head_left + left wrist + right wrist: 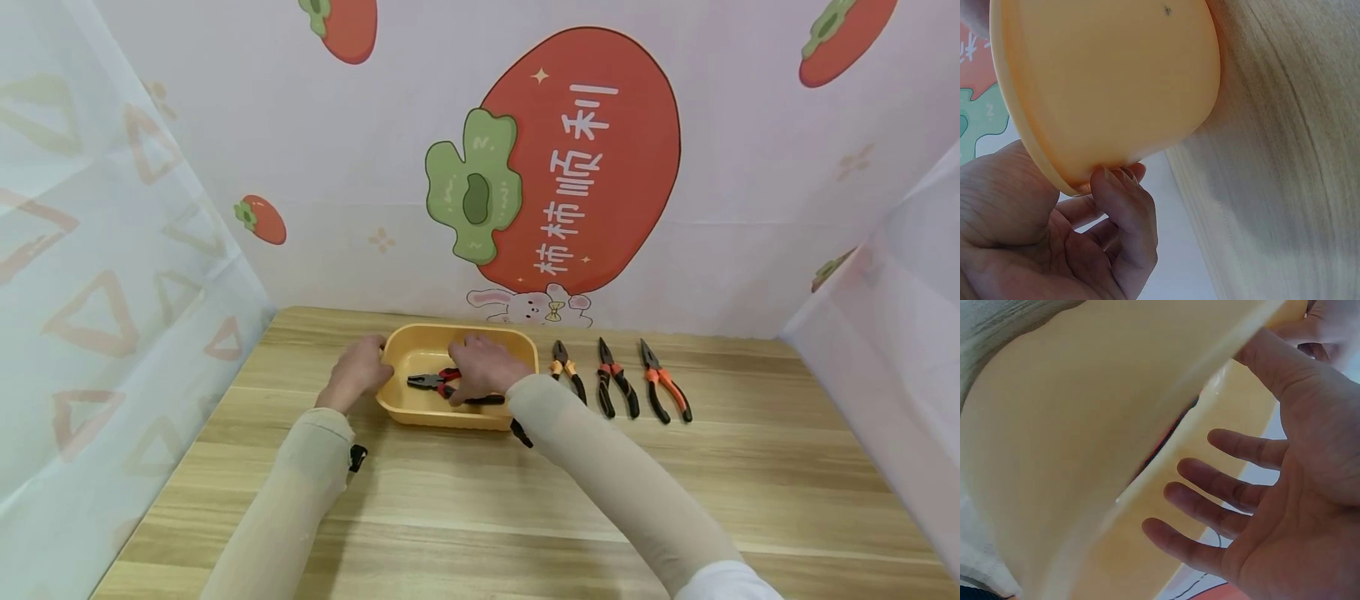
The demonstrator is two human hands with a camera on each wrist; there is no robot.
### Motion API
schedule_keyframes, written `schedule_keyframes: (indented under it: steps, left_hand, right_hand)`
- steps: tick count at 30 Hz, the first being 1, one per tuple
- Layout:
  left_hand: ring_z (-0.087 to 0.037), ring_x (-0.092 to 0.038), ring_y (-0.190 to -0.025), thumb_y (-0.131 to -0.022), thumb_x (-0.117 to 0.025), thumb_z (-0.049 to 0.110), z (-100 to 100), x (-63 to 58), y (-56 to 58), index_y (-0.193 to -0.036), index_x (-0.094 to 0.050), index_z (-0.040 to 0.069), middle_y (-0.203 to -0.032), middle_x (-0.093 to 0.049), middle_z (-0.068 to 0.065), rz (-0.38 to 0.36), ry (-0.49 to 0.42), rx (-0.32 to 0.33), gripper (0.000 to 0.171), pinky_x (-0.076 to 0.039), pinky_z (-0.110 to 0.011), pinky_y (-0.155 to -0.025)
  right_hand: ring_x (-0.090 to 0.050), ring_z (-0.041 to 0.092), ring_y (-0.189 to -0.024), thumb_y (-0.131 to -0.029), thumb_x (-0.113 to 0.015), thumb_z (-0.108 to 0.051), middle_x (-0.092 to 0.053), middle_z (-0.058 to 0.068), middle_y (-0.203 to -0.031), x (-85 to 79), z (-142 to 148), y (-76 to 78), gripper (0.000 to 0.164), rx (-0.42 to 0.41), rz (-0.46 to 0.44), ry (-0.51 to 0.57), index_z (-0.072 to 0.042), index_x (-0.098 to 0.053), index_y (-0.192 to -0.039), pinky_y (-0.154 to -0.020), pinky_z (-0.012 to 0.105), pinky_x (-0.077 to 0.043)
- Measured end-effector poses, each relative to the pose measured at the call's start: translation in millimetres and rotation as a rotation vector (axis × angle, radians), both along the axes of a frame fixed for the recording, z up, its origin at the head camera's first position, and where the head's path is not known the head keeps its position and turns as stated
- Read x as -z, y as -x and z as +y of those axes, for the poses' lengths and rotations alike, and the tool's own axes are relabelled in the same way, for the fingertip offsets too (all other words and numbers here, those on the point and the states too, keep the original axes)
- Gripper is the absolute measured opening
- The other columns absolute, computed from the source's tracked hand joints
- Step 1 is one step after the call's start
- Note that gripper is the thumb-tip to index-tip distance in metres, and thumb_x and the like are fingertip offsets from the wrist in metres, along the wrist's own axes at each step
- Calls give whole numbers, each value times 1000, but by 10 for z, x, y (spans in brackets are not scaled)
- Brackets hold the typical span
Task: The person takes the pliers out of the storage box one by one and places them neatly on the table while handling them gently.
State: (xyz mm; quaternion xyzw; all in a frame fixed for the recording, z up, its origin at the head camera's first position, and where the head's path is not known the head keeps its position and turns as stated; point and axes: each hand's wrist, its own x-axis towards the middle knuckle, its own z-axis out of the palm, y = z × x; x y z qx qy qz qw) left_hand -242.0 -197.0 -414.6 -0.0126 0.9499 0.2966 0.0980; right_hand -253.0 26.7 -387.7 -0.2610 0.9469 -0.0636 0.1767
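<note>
A yellow plastic basin stands on the table. My left hand grips its left end, the thumb at the rim and curled fingertips against the outer wall; the left wrist view shows this hand close up. Inside the basin lie combination pliers with red and black handles, jaws toward the left. Over those handles is my right hand, covering part of them. Seen from the right wrist, its fingers are spread and nearly straight, with nothing gripped. Only a dark and red sliver of the pliers shows there.
Right of the basin, three pliers lie in a row: one with yellow and black handles, long-nosed ones with red and black handles, and orange-black ones. Behind the wooden table hangs a printed cloth.
</note>
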Motion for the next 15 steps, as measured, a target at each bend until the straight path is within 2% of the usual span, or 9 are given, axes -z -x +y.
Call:
schedule_keyframes:
  steps: [8,15]
  left_hand:
    - [-23,-65,-71,-93,-58,5,0,-7,-3,-142,-48,-8,-109,-65,-24,-2,-7,-3,52,-53,-31,-58]
    - [-24,-65,-72,-93,-58,4,-3,5,7,-142,-48,-8,-109,-65,-24,1,-2,0,52,-52,-32,-57]
  right_hand:
    - [-47,27,-124,-84,-83,-44,-52,10,-136,71,11,3,73,-13,8,-28,-12,-53,-142,-109,44,-40]
    - [-44,30,-132,-84,-83,-43,-49,12,-143,121,-3,2,76,-29,7,-60,-13,-51,-146,-112,49,-37]
